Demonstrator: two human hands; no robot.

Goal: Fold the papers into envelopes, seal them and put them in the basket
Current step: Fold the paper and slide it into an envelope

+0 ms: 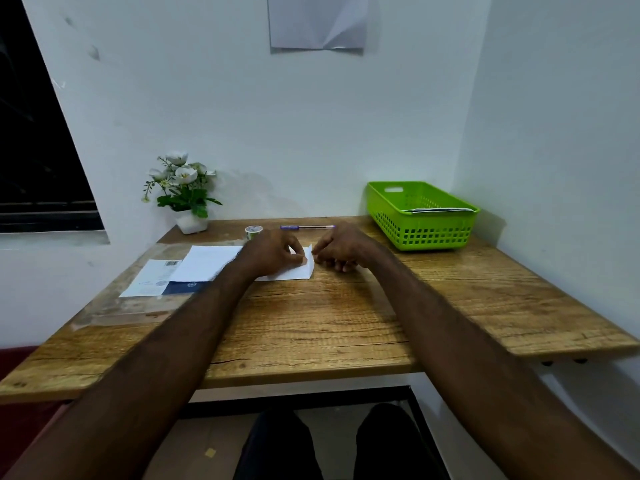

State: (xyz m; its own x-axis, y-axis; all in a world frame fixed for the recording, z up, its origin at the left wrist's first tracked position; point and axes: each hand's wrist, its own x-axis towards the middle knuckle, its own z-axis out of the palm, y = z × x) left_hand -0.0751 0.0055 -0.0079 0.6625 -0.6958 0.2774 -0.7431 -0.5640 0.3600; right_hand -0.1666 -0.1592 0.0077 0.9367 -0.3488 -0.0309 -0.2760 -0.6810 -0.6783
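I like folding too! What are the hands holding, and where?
The left hand pinches the folded paper near its right end; the right hand seems empty.

My arms are bare from the bottom corners of the view all the way to the wrists: no sleeve shows anywhere along them, and neither wrist carries a watch, band or bracelet. My left grip (273, 252) and my right grip (341, 249) are bare as well, without gloves, and I can make out no ring on the fingers that show. Fine hair lies along both forearms. Low in the view, between the forearms, my two legs (277, 445) show in dark trousers, plain cloth with no pattern or marking that I can see.
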